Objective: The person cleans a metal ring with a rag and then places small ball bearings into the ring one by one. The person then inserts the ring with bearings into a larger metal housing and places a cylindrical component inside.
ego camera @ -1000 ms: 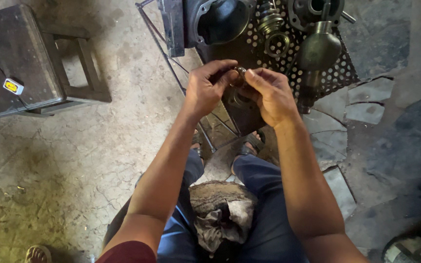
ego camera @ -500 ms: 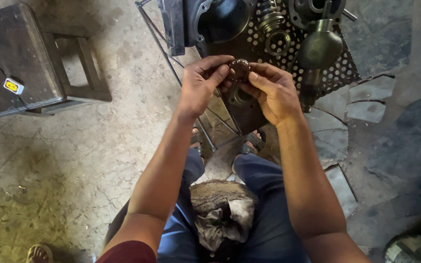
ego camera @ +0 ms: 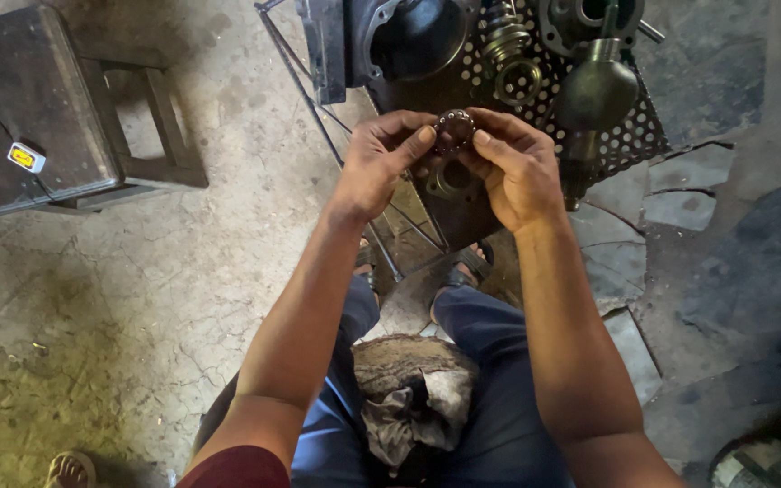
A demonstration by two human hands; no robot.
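Both hands are meeting at about twelve o'clock from my seat, and I am watching them share one small part. My left hand (ego camera: pixel 381 161) is curling in from the nine o'clock side, thumb laid against the rim of a round bearing ring (ego camera: pixel 454 132), while my right hand (ego camera: pixel 515 168) is closing on it from three o'clock, thumb and forefinger pinching the opposite edge. So both are grasping the ring, neither is slack or empty.

That ring is sitting right between the two sets of fingertips, raised above the perforated metal tray (ego camera: pixel 630 136) rather than resting on it. It is dark and rusty, with a circle of small balls showing around its face. Its flat face is turning up toward the camera, so its axis is running roughly along my line of sight, tilted a little toward twelve o'clock; being round, it is showing no long direction across the frame.

Just below the ring, at six o'clock from it, a flat dark plate with a round hole (ego camera: pixel 449 181) is lying partly hidden behind the fingers. Beyond, toward twelve o'clock, a large dark housing (ego camera: pixel 413 36) is standing on the tray, with a coiled spring part (ego camera: pixel 508 41) and a bulbous metal piece (ego camera: pixel 597 90) to its one and two o'clock. A grimy rag (ego camera: pixel 409 402) is lying in my lap at six o'clock. Far off at ten o'clock, a metal stool (ego camera: pixel 38 117) is standing on the cracked concrete floor (ego camera: pixel 137 298).
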